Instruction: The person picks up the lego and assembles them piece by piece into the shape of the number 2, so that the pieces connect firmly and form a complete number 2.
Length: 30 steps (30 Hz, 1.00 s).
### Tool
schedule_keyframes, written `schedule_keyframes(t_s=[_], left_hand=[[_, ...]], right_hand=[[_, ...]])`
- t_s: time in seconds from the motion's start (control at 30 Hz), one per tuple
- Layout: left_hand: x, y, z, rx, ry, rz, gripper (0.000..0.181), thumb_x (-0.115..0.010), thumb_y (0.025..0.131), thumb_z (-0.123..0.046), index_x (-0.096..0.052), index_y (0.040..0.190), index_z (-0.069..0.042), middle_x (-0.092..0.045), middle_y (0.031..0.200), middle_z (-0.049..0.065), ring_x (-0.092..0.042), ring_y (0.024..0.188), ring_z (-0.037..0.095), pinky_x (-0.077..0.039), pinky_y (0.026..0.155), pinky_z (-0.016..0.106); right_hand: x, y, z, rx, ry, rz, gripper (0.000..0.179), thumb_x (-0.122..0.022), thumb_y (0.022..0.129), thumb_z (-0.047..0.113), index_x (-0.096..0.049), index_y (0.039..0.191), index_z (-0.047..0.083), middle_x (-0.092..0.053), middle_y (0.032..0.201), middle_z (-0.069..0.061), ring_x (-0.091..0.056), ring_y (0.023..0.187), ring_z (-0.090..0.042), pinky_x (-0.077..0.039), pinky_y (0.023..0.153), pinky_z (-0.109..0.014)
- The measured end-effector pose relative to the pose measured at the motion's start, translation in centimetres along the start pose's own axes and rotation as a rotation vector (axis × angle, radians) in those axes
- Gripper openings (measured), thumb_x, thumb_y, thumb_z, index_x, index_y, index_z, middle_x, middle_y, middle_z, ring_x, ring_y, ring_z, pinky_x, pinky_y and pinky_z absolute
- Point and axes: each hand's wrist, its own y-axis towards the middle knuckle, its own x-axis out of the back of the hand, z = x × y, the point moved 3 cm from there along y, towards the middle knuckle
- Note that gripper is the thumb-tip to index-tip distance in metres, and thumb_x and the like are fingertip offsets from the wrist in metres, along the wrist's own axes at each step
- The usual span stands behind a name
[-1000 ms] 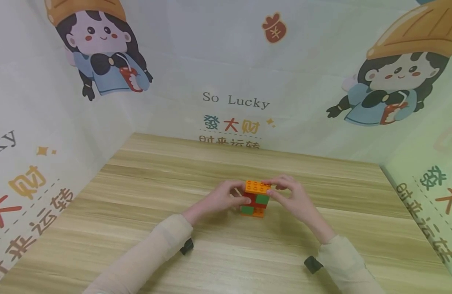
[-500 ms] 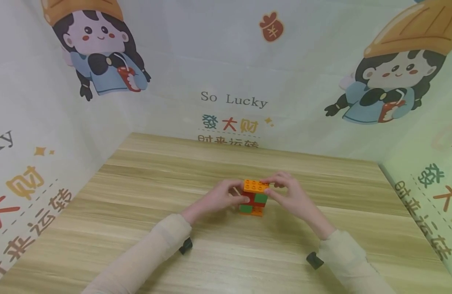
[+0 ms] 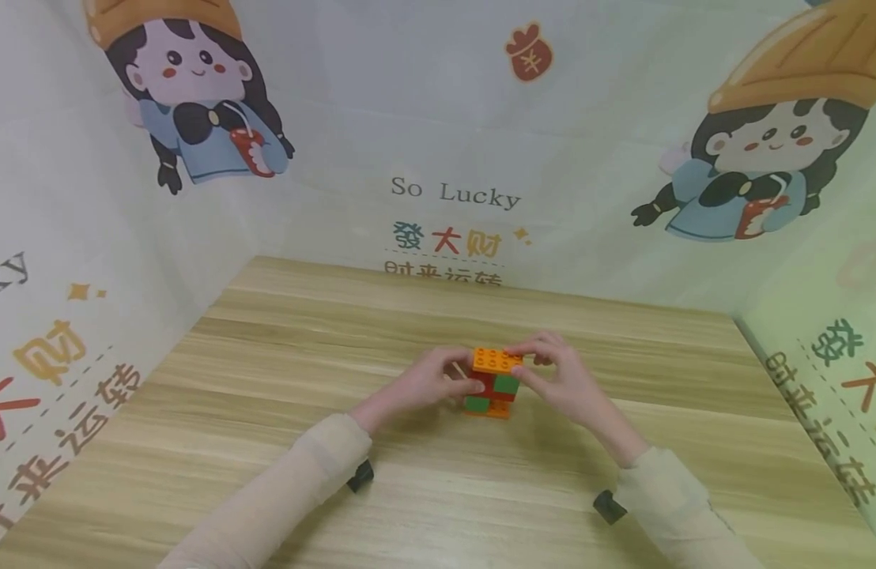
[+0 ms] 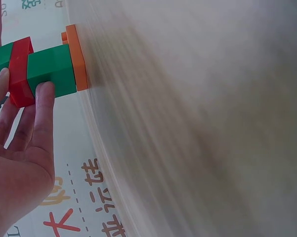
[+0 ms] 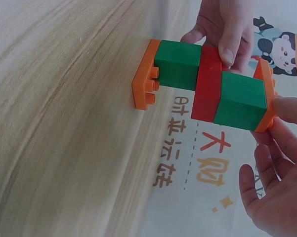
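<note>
A small tower of toy building bricks stands on the table between both hands. At its foot lies an orange studded plate (image 5: 144, 79), with a green brick (image 5: 178, 64) on one side of it. Across the middle runs a red brick (image 5: 207, 84), and a second green brick (image 5: 240, 101) sits above, on the opposite side. Another orange plate (image 3: 496, 360) caps the tower, studs up. My left hand (image 3: 438, 378) grips the red brick from the left, a fingertip touching the lower green brick. With thumb and fingers, my right hand (image 3: 568, 378) pinches the top plate's right end.
The wood-grain table (image 3: 281, 348) is bounded at the back and sides by a white printed cloth (image 3: 381, 95) with cartoon figures and lettering. Dark wrist-worn pieces (image 3: 609, 506) stick out below both sleeves, close over the table.
</note>
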Motion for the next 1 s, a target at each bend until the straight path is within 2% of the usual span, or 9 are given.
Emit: schedule_keyframes(t_s=[0.2,0.3,0.57,0.73,0.83,1.0], left_hand=[[-0.01,-0.02,0.14,0.002,-0.015,0.001,0.021,-0.073,0.088,-0.016,-0.067,0.108,-0.010,-0.069,0.105,0.010,-0.066,0.083,0.016,-0.061,0.069,0.033],[-0.02,-0.02,0.23,0.003,-0.008,-0.002,0.021,-0.073,0.089,-0.016,-0.067,0.107,-0.009,-0.068,0.105,0.010,-0.066,0.083,0.015,-0.061,0.069,0.032],[-0.10,-0.04,0.20,-0.019,0.020,-0.006,0.020,-0.073,0.089,-0.014,-0.067,0.107,-0.007,-0.070,0.106,0.011,-0.066,0.082,0.013,-0.060,0.067,0.028],[-0.07,0.01,0.24,-0.018,0.019,-0.001,0.022,-0.072,0.090,-0.017,-0.068,0.111,-0.010,-0.070,0.107,0.009,-0.066,0.084,0.014,-0.060,0.069,0.029],[-0.01,0.17,0.29,-0.012,0.016,-0.003,0.024,-0.072,0.090,-0.019,-0.068,0.113,-0.011,-0.070,0.106,0.008,-0.066,0.084,0.014,-0.061,0.070,0.031],[0.09,0.58,0.39,-0.008,0.023,-0.006,0.029,-0.070,0.092,-0.022,-0.067,0.118,-0.010,-0.070,0.107,0.009,-0.067,0.084,0.014,-0.060,0.072,0.029]], right_hand=[[0.11,0.01,0.38,0.020,-0.059,0.000,0.027,-0.072,0.088,0.008,-0.070,0.115,0.008,-0.068,0.115,-0.010,-0.057,0.109,-0.026,-0.052,0.090,-0.037],[0.05,-0.01,0.38,0.017,-0.055,-0.002,0.028,-0.073,0.087,0.008,-0.071,0.115,0.008,-0.068,0.116,-0.011,-0.057,0.109,-0.026,-0.052,0.090,-0.038],[-0.10,-0.05,0.06,-0.019,-0.042,-0.001,0.028,-0.072,0.089,0.010,-0.071,0.116,0.010,-0.068,0.118,-0.010,-0.055,0.110,-0.026,-0.052,0.092,-0.041],[-0.03,0.14,-0.21,-0.052,-0.034,0.000,0.027,-0.071,0.090,0.011,-0.070,0.117,0.010,-0.069,0.118,-0.011,-0.056,0.109,-0.031,-0.051,0.092,-0.045],[0.09,0.40,-0.26,-0.075,-0.030,0.001,0.027,-0.070,0.091,0.013,-0.070,0.118,0.010,-0.070,0.119,-0.011,-0.056,0.110,-0.034,-0.050,0.092,-0.045],[0.31,0.94,-0.41,-0.096,-0.051,0.003,0.026,-0.069,0.092,0.016,-0.070,0.118,0.010,-0.070,0.118,-0.011,-0.057,0.104,-0.033,-0.048,0.088,-0.037]])
